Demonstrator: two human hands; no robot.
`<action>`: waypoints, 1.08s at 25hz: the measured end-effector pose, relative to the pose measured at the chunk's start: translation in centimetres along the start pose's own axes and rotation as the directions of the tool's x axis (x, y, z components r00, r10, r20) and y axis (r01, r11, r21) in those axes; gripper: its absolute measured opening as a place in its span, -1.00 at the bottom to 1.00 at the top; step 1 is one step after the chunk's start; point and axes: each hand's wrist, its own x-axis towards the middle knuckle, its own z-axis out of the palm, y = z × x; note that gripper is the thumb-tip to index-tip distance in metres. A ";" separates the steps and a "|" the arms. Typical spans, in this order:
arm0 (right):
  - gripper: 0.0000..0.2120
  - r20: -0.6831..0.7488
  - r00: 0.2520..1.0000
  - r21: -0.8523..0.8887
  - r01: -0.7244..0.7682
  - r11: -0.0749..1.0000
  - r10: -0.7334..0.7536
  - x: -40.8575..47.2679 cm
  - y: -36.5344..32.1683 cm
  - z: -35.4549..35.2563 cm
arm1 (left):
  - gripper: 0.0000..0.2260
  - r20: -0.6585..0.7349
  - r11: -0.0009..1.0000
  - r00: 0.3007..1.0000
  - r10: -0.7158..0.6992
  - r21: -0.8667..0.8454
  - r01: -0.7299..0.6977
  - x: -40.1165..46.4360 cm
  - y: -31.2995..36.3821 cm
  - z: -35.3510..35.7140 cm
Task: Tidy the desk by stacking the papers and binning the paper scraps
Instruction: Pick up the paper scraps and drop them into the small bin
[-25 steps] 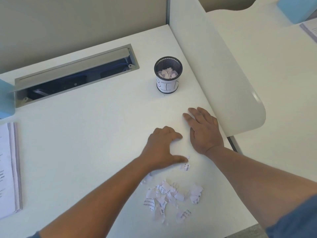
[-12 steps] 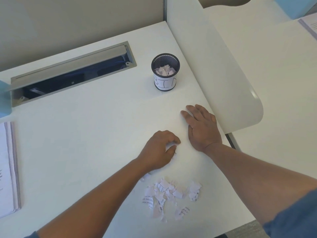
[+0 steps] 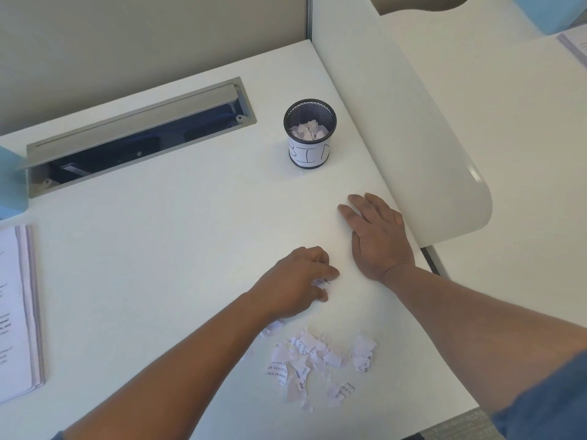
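My left hand (image 3: pixel 297 282) is curled on the white desk (image 3: pixel 158 249) and pinches a small printed paper scrap (image 3: pixel 323 282) between thumb and fingers. My right hand (image 3: pixel 378 238) lies flat, fingers straight, just right of it, by the desk's side panel. A pile of several torn printed scraps (image 3: pixel 313 363) lies near the front edge, below my left hand. The black mesh cup marked BIN (image 3: pixel 309 133) stands farther back with crumpled scraps inside. A stack of printed papers (image 3: pixel 19 312) sits at the left edge.
An open grey cable tray (image 3: pixel 136 134) is sunk into the desk at the back left. A blue object (image 3: pixel 9 182) stands at the far left. A rounded white divider panel (image 3: pixel 413 138) borders the desk on the right, with a neighbouring desk beyond.
My left hand has closed its fingers round the single scrap that lay apart from the pile. My right hand has stayed flat in place.
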 end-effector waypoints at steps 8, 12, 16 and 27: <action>-0.49 0.001 1.000 0.007 0.002 1.000 -0.002 0.0 0.1 0.1 | -0.88 0.030 1.000 0.999 0.014 0.004 -0.014 0.4 0.3 -0.4; -0.51 -0.032 0.999 0.004 0.014 1.000 -0.014 0.0 0.1 0.2 | -0.85 -0.103 0.924 0.975 -0.198 -0.352 0.150 1.0 0.2 -3.2; -0.50 -0.052 0.998 -0.005 0.027 1.000 -0.027 -0.1 0.2 0.4 | -0.87 -0.340 0.845 0.891 -0.303 -0.528 0.086 3.0 1.2 -8.8; -0.52 -0.080 0.996 -0.017 0.049 0.999 -0.050 -0.1 0.2 0.3 | -0.86 -0.599 0.987 0.794 -0.109 -0.157 0.016 11.8 3.2 -18.6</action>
